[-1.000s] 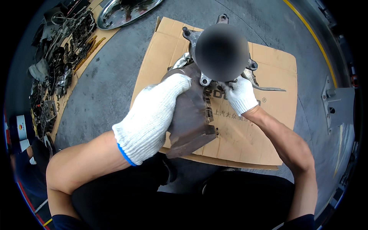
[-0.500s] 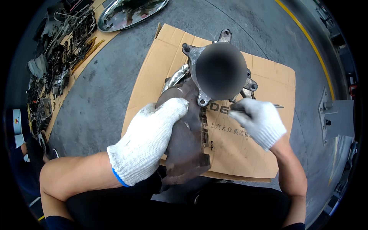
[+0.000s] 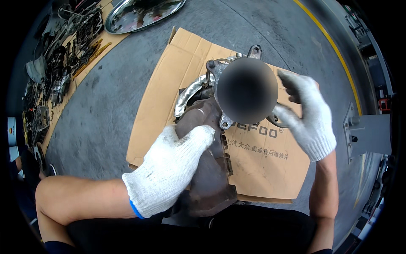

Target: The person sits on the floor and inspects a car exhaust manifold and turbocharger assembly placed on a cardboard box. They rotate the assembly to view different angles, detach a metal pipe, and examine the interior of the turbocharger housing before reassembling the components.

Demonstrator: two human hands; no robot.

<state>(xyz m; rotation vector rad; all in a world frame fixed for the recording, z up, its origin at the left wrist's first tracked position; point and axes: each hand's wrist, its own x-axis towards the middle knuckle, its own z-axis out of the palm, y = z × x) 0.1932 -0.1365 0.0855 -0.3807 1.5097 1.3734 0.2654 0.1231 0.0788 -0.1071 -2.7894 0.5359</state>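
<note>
A rusty brown metal engine part (image 3: 207, 165), like a turbocharger or exhaust housing, stands in front of me over the cardboard. My left hand (image 3: 169, 167), in a white knitted glove, grips its brown body with the thumb across the top. At its far end is a grey lobed flange (image 3: 225, 121) with bolt holes; the round middle is a dark blur. A silver bent pipe (image 3: 189, 94) curves along the left side. Beside the flange's right edge, my gloved right hand (image 3: 306, 112) has its thumb and fingers spread apart. A thin curved metal loop (image 3: 277, 123) shows near the thumb.
Flattened cardboard (image 3: 262, 178) lies under the part on the grey floor (image 3: 97, 114). A shiny oval tray (image 3: 141, 17) rests at the far left. Many dark engine parts (image 3: 59, 80) cover a long board there. A grey metal bracket (image 3: 368, 133) stands at the right.
My right hand has moved right and up, and its pinched fingers have spread. The view has shifted slightly; the flange sits a little lower and farther right. My left hand keeps its grip.
</note>
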